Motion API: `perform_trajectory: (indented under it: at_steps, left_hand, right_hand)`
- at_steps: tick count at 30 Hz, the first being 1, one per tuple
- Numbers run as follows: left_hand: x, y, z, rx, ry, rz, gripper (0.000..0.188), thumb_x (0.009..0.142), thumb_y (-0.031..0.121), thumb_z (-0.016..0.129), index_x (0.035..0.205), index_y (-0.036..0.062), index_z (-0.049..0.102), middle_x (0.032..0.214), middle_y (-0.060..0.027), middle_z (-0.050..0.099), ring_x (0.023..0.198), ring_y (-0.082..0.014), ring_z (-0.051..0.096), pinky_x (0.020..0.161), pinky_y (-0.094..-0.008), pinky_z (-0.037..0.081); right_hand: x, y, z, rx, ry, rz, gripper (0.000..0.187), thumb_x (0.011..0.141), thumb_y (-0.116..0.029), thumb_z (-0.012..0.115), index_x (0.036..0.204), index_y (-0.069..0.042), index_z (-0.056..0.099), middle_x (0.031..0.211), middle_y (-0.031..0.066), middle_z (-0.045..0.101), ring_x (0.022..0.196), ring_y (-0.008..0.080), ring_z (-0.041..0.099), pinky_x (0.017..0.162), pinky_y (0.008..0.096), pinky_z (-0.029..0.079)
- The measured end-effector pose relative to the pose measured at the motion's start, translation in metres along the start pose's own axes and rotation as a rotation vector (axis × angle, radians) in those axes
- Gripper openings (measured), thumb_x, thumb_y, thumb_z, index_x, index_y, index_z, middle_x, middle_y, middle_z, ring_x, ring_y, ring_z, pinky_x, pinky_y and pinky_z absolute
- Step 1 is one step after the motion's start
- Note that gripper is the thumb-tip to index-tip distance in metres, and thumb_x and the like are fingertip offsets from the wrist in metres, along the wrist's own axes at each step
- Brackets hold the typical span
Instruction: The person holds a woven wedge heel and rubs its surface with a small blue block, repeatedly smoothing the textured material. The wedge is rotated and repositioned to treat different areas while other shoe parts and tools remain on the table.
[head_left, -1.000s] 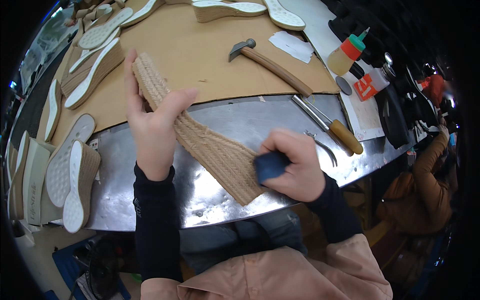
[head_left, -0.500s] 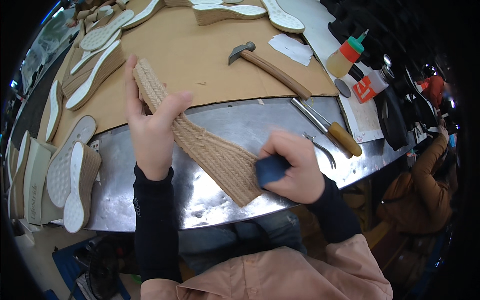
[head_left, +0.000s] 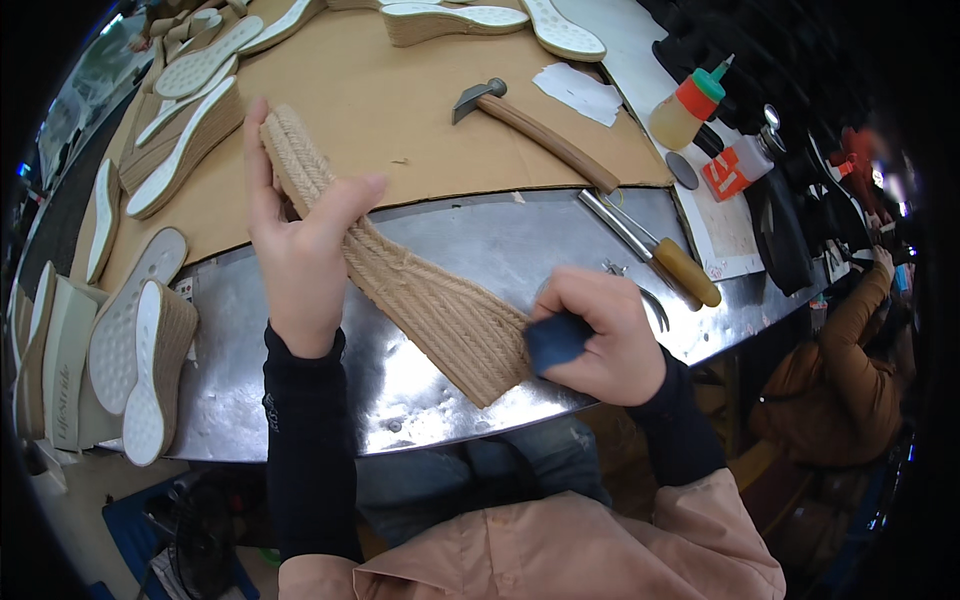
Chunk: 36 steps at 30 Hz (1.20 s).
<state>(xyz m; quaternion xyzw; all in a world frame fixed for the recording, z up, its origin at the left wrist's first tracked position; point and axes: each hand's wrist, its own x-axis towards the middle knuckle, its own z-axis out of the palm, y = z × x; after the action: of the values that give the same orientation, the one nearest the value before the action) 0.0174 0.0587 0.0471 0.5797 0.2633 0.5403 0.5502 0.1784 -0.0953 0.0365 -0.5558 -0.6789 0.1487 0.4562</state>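
Note:
A tan rope-wrapped wedge sole [head_left: 420, 300] lies slantwise on its side across the metal bench top [head_left: 450, 240]. My left hand [head_left: 300, 240] grips its thin far end, thumb over the top. My right hand [head_left: 600, 335] presses a small dark blue block [head_left: 555, 340] against the thick heel end of the sole, close to the bench's front edge.
A hammer [head_left: 530, 130] lies on the brown cardboard sheet [head_left: 380, 110]. A wooden-handled tool [head_left: 660, 255] and metal pliers [head_left: 640, 290] lie right of my hand. Glue bottles [head_left: 690, 105] stand at the back right. White-bottomed soles [head_left: 140, 370] are stacked at left. Another person [head_left: 840, 370] sits at right.

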Motion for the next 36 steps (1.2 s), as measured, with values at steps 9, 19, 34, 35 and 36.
perform_trajectory:
  at_steps: [9,19,34,35,36]
  left_hand:
    - [-0.002,0.004,-0.001,0.004,-0.01,0.021,0.084,0.073,0.0,0.065,0.145,-0.0028,0.021,0.106,-0.0112,0.056,0.088,-0.0156,0.058,0.079,-0.0265,0.048]
    - [0.001,0.0,-0.003,0.006,-0.014,0.011,0.084,0.074,0.0,0.066,0.145,-0.0031,0.022,0.109,-0.0122,0.056,0.091,-0.0165,0.058,0.081,-0.027,0.048]
    - [0.004,-0.003,-0.004,0.016,0.011,-0.017,0.085,0.073,0.002,0.066,0.145,-0.0048,0.02,0.106,-0.0125,0.055,0.087,-0.0159,0.058,0.077,-0.0267,0.049]
    - [0.003,-0.003,-0.004,0.005,0.013,-0.01,0.085,0.073,0.002,0.066,0.145,-0.0046,0.021,0.107,-0.0126,0.055,0.087,-0.016,0.058,0.078,-0.0268,0.049]
    - [0.003,-0.003,-0.003,-0.006,0.014,-0.002,0.086,0.073,0.002,0.066,0.145,-0.0045,0.021,0.107,-0.0126,0.055,0.087,-0.016,0.058,0.078,-0.0269,0.049]
  right_hand:
    - [0.001,-0.002,0.0,-0.067,-0.06,0.05,0.016,0.064,-0.001,0.066,0.074,-0.002,0.055,0.067,0.0088,0.053,0.059,0.0254,0.054,0.055,0.0297,0.041]
    - [-0.003,-0.002,-0.001,-0.085,-0.046,0.081,0.014,0.064,0.0,0.066,0.072,-0.002,0.054,0.067,0.0085,0.052,0.059,0.023,0.054,0.055,0.0283,0.041]
    - [-0.01,-0.001,-0.014,-0.053,-0.001,0.232,0.02,0.069,0.003,0.063,0.089,0.001,0.063,0.08,0.0068,0.061,0.067,0.014,0.058,0.062,0.0257,0.045]
    - [-0.013,-0.003,-0.013,-0.04,0.004,0.214,0.019,0.068,0.002,0.064,0.086,0.0,0.064,0.078,0.0077,0.061,0.066,0.0162,0.058,0.061,0.0262,0.045]
    - [-0.013,-0.005,-0.009,-0.051,-0.026,0.218,0.017,0.066,0.001,0.065,0.084,0.0,0.064,0.076,0.0086,0.061,0.066,0.0184,0.059,0.06,0.0267,0.044]
